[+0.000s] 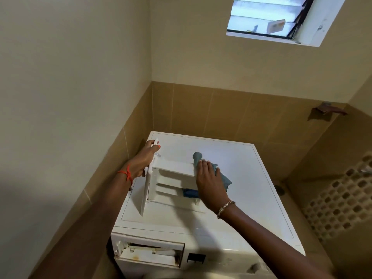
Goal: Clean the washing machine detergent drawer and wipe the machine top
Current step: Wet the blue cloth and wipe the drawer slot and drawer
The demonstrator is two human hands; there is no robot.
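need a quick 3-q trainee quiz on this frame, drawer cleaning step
1. True or false: the detergent drawer sits in its slot on the machine front.
2. Which hand presses the cloth against the drawer? A) left hand B) right hand
3. Where does the drawer rest?
Key: 1 false, the slot is empty; 2 B; 3 on the machine top.

White washing machine top (251, 174), detergent drawer (173, 174) resting on it, blue-grey cloth (224, 180) alongside
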